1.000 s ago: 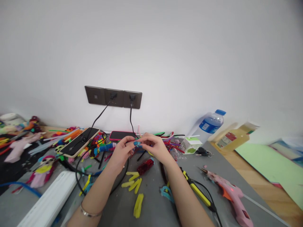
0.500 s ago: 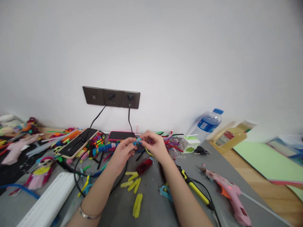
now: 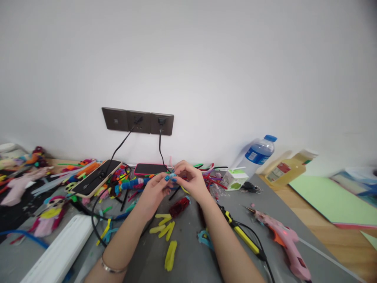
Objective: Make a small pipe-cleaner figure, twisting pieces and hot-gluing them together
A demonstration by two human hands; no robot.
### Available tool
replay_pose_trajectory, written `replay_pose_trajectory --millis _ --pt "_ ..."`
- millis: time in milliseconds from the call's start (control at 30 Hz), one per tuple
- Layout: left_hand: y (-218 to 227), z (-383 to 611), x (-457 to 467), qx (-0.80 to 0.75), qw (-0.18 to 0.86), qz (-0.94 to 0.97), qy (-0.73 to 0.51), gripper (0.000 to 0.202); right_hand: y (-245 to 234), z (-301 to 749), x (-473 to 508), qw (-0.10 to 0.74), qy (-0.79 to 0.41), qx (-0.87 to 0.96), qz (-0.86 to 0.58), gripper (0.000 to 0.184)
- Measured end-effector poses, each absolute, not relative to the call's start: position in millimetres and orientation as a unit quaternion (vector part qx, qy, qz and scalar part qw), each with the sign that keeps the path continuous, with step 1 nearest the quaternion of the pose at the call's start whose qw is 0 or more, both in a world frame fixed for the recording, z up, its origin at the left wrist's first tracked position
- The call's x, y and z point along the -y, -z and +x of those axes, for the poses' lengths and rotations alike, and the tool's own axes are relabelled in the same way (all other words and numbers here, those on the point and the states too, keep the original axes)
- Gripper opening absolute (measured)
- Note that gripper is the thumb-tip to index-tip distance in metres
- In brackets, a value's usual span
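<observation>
My left hand point(image 3: 153, 192) and my right hand point(image 3: 192, 180) meet fingertip to fingertip above the grey table point(image 3: 188, 251). Between their pinched thumbs and fingers is a small piece of light blue pipe cleaner point(image 3: 172, 175), mostly covered by the fingers. Just below the hands lies a dark red, shiny object point(image 3: 179, 206) whose kind I cannot make out. Several short, folded yellow pipe cleaner pieces point(image 3: 171, 255) are scattered nearer to me. Curled light blue pieces point(image 3: 205, 239) rest beside my right forearm.
A pink glue gun point(image 3: 285, 239) and a yellow-black corded tool point(image 3: 246, 237) lie at right. Behind stand a small white-green box point(image 3: 235, 179), a water bottle point(image 3: 259, 151) and a yellow bottle point(image 3: 287, 171). A phone point(image 3: 98, 179), white power strip point(image 3: 63, 249) and pipe-cleaner doll point(image 3: 52, 214) are left.
My fingers have shifted very slightly around the light blue piece, which both hands still pinch. The view has moved a little; the things on the table lie as before.
</observation>
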State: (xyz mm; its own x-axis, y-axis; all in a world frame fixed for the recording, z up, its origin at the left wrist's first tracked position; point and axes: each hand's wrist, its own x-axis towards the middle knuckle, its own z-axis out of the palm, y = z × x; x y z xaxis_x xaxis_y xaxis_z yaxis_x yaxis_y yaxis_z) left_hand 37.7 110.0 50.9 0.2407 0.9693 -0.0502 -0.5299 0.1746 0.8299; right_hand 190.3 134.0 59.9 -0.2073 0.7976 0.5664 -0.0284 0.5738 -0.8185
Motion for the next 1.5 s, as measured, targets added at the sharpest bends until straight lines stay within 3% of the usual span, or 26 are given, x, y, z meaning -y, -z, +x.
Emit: replay_pose_trajectory --millis 467,667,1500 --pt "-46.4 35.0 -111.0 -0.288 0.737 0.327 -0.516 0.028 -59.0 200.5 -134.5 0.518 -0.463 0.674 -0.25 0.031" --pt "-46.6 35.2 -111.2 -0.311 0.723 0.336 -0.518 0.028 -64.8 201.6 -131.4 0.497 -0.437 0.707 -0.25 0.018" --pt "-49.7 42.0 -106.8 -0.298 0.745 0.304 -0.514 0.026 -67.3 201.1 -130.8 0.52 -0.365 0.722 -0.275 0.018"
